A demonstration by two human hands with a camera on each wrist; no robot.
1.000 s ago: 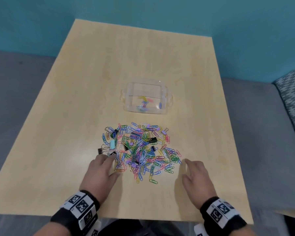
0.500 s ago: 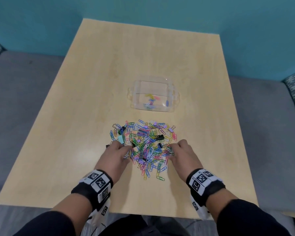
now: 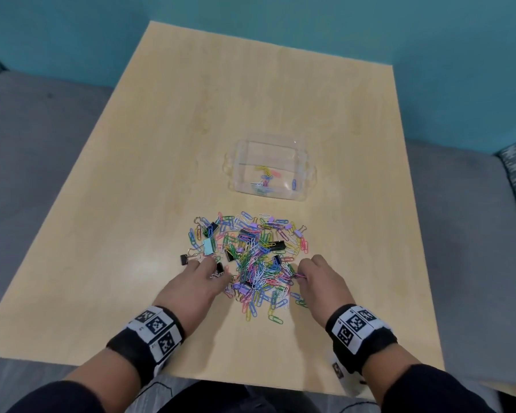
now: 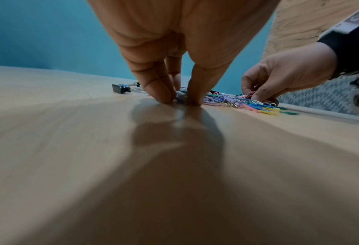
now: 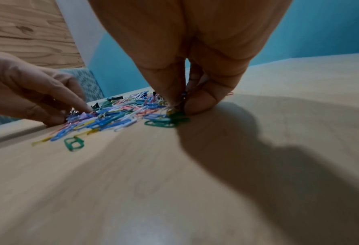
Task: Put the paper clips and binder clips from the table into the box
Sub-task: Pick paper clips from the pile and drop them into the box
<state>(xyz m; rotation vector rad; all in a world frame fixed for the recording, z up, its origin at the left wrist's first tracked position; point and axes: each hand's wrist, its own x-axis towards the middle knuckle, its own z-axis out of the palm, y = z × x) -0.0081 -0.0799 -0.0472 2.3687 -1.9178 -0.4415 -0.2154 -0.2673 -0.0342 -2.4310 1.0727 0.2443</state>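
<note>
My left hand [image 3: 195, 286] is down at the near-left edge of the pile of paper clips [image 3: 258, 263] on the table [image 3: 131, 204], fingers curled downward; in the left wrist view my thumb and a fingertip [image 4: 159, 92] are closed together on the tabletop around a small cluster of clips, and I cannot tell which kind they have hold of. My right hand [image 3: 319, 280] is at the near-right edge of the same pile, fingers curled, thumb and fingertips [image 5: 203, 102] pinching paper clips against the table surface; a pink clip shows at the pinch in the head view. Neither hand is lifted off the table. The pile lies spread between my 2 hands and beyond them: multicoloured paper clips mixed with binder clips [image 3: 277, 245] in black, lilac and pale blue. 1 black binder clip [image 3: 184, 259] sits apart at the pile's left margin, just beyond my left fingertips. A few stray clips, including a green paper clip [image 5: 73, 143], lie on the near side of the pile. The clear plastic box [image 3: 306, 162] stands open beyond the pile, near it but not touching, with a few coloured paper clips on its floor.
</note>
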